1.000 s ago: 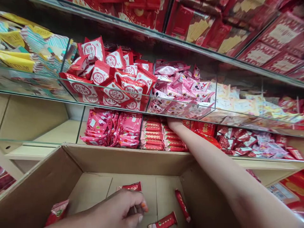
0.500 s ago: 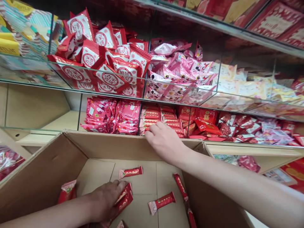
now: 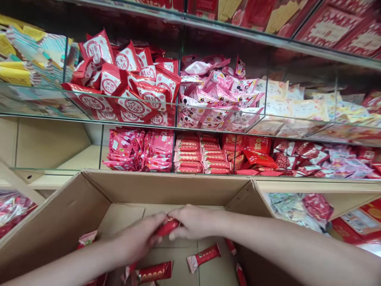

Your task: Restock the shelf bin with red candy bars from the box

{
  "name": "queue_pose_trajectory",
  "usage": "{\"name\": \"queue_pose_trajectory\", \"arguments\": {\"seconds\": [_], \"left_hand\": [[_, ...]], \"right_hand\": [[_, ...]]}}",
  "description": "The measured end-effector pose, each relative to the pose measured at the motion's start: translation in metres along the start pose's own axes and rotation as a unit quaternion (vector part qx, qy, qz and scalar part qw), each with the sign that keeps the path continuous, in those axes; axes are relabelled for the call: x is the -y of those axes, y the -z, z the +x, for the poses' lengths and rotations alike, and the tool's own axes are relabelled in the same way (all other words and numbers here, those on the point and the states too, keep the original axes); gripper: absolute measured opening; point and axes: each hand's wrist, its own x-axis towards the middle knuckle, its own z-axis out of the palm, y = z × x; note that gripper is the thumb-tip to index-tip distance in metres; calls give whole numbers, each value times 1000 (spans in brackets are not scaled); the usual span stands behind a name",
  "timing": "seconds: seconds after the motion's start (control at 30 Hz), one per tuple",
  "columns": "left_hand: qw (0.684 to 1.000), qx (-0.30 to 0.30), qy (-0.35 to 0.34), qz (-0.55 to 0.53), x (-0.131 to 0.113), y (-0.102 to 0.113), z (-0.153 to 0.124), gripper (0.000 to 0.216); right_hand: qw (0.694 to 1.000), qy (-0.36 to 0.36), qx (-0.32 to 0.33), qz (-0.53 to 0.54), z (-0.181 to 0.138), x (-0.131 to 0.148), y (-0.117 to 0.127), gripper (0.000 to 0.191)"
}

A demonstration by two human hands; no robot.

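Inside the cardboard box (image 3: 175,190), my two hands meet around a small red wrapped snack bar (image 3: 167,227). My left hand (image 3: 141,236) is closed on the bar's left end, its fingers partly blurred. From the other side, my right hand (image 3: 193,222) pinches it between thumb and fingers. Whether more than one bar is in the hands I cannot tell. Below them on the box floor lies a loose red snack bar (image 3: 156,271). Another bar (image 3: 204,257) with a pale pink end rests to the right.
Stacked red snack bars (image 3: 188,155) fill a compartment of the lower shelf, just beyond the box's far wall. Pink packets (image 3: 126,145) sit left of them, red packets (image 3: 259,157) right. A glass-fronted shelf (image 3: 137,101) of wrapped snacks runs above.
My right hand has come down from the shelf compartment into the box. My left hand has lifted off the box floor and moved right and up to meet it at a red bar.
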Motion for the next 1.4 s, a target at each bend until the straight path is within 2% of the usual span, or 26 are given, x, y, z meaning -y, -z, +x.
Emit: {"name": "queue_pose_trajectory", "arguments": {"seconds": [0.07,0.13,0.17,0.27,0.33,0.47,0.6,0.7,0.77,0.87,1.03,1.13,1.23,1.3,1.37,1.4], "left_hand": [[1000,-12,3,17,-16,20,5,14],[1000,-9,7,-12,-32,41,7,17],[999,0,11,-38,-38,50,7,18],[994,-41,26,-97,-49,66,3,18],[985,-59,42,-158,-51,70,1,18],[957,-32,58,-283,-48,69,-2,21],[929,-89,81,-350,-47,69,-1,19],[918,-113,97,-369,-49,70,0,20],[912,-122,105,-376,-50,69,0,21],[906,-144,114,-381,-50,65,0,24],[915,-163,90,-358,-45,60,2,22],[931,-158,77,-320,-45,59,3,23],[936,-168,53,-306,-48,58,2,24],[932,-187,38,-309,-50,58,2,24],[929,-198,32,-311,-51,59,3,23],[929,-198,32,-312,-52,58,3,21]], "right_hand": [[996,13,-58,59,-4,1,17,23],[987,19,-112,112,-11,4,33,21],[981,18,-127,147,-15,6,39,21],[956,10,-124,266,-24,8,48,26],[937,11,-113,332,-26,7,49,30],[897,13,-110,429,-23,2,47,37],[847,6,-131,515,-19,-2,45,39],[837,2,-126,533,-20,-2,45,41],[843,2,-124,523,-21,-2,46,42],[869,-8,-141,474,-22,0,46,37],[934,-13,-231,272,-23,0,43,30],[954,22,-241,176,-24,4,43,25],[957,66,-272,76,-27,6,49,26],[945,77,-316,6,-29,2,55,25],[923,41,-377,-60,-32,-8,63,25],[908,0,-409,-94,-33,-15,68,25]]}}
